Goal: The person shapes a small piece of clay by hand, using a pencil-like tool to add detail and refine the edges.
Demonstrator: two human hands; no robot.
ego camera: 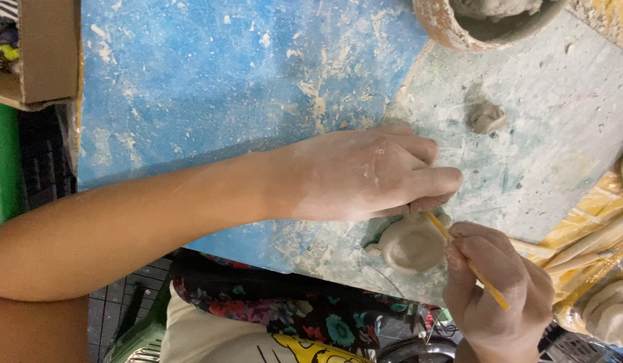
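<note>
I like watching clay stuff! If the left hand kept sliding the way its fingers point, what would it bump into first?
The left hand points rightward across the pale board. Straight ahead lies mostly bare board, then probably the yellow plastic sheet. The small clay lump sits off to one side, so it would likely be missed.

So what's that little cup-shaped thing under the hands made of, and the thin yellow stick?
The little cup looks like soft, unfired grey clay: matte, with hand-pressed walls and the same grey as the lump nearby. The left hand steadies it. The yellow stick, in the right hand, looks like painted wood or plastic; which one is unclear.
</note>
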